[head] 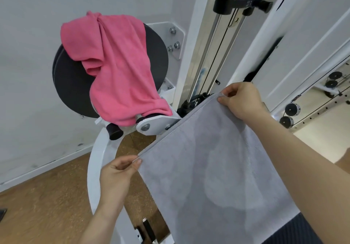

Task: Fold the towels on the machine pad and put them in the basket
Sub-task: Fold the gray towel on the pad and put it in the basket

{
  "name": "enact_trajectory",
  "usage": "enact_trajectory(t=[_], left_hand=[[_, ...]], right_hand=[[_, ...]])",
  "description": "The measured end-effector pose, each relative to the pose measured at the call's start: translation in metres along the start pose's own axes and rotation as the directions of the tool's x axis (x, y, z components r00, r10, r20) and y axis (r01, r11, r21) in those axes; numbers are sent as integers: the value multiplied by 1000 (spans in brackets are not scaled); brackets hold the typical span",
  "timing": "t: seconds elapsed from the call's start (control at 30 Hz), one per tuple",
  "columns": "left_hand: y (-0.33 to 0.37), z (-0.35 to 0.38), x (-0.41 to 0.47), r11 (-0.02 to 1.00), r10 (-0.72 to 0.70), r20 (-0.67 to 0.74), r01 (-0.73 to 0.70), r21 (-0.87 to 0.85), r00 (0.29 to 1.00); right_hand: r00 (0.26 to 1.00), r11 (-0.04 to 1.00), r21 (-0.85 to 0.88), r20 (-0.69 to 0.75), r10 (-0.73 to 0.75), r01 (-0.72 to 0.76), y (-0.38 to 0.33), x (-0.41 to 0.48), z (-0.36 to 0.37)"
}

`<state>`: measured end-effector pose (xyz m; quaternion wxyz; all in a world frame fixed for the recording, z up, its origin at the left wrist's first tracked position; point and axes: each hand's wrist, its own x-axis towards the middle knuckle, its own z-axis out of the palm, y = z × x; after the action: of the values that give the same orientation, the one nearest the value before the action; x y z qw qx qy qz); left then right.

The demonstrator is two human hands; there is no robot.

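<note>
A grey towel (pixel 212 168) hangs spread out in front of me, its top edge stretched taut between my hands. My left hand (pixel 119 175) pinches the towel's near left corner with thumb and fingertips. My right hand (pixel 240 99) pinches the far right corner. A pink towel (pixel 117 67) lies crumpled over the round black machine pad (pixel 75 88) at upper left, hanging down past its lower edge. No basket shows in this view.
The white frame (pixel 94 168) of a gym machine curves below the pad, with steel guide rods and a cable (pixel 212 54) rising behind. Pulleys (pixel 292 109) stand at right. A white wall runs along the left, brown cork floor below.
</note>
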<state>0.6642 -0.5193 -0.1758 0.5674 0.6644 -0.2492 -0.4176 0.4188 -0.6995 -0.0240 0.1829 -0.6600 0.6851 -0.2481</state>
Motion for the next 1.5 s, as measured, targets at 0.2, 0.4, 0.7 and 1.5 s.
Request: enact_trajectory(t=[0.2,0.4,0.7,1.5], left_hand=[[19,-21,-17,999,34,108,-36,15,994],[53,-47,-41,995,101,156,-96,-39,983],[137,-73,-99,930,297,125,-258,-262,946],[105,196,-101,819,219,498,-435,373,839]], right_hand=[[996,971,219,-43,-84,92,-4,-31,-32],[991,953,277,12,-134,126,-13,-99,-88],[915,843,530,379,-137,-93,-8,-226,-159],[933,937,-72,-146,329,-342,187,-316,-148]])
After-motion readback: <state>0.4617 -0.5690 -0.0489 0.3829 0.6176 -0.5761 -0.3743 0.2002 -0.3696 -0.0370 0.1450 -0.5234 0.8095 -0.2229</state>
